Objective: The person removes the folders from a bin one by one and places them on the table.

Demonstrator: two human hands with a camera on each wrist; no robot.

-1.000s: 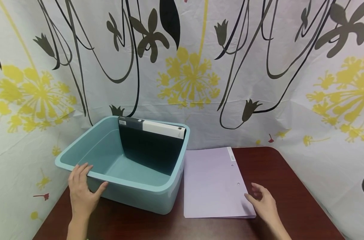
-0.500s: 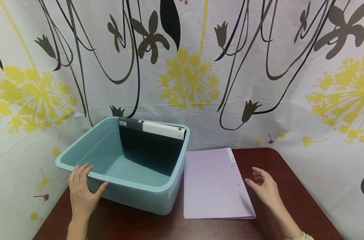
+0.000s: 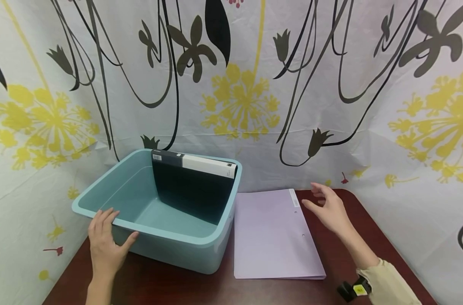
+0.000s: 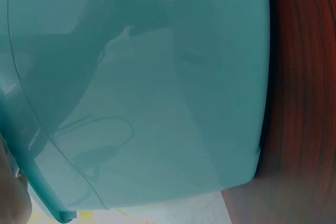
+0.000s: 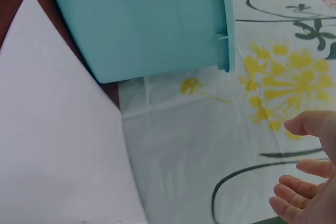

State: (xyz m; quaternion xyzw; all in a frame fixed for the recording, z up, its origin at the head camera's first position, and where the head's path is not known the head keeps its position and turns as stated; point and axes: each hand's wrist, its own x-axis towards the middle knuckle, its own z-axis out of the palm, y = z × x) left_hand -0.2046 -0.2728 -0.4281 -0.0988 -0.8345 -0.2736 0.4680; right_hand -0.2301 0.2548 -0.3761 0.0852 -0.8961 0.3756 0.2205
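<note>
A teal plastic bin [image 3: 101, 192] stands on the left of a dark wooden table [image 3: 345, 254]. A black folder with a white spine label [image 3: 193, 186] leans upright inside against the bin's right wall. My left hand [image 3: 103, 241] rests on the bin's near rim, fingers straight over the edge. A lilac folder [image 3: 271, 233] lies flat on the table just right of the bin. My right hand [image 3: 326, 207] hovers open above the folder's far right corner, holding nothing. The right wrist view shows the bin's wall [image 5: 142, 24], the lilac folder [image 5: 52, 145] and my relaxed fingers [image 5: 304, 192].
A white cloth printed with yellow flowers and black stems [image 3: 239, 84] hangs close behind and around the table. Bare table surface shows to the right of the lilac folder and along the near edge.
My right hand has lifted from the lilac folder's near right edge and moved away toward its far right corner. The left hand and the bin have stayed put.
</note>
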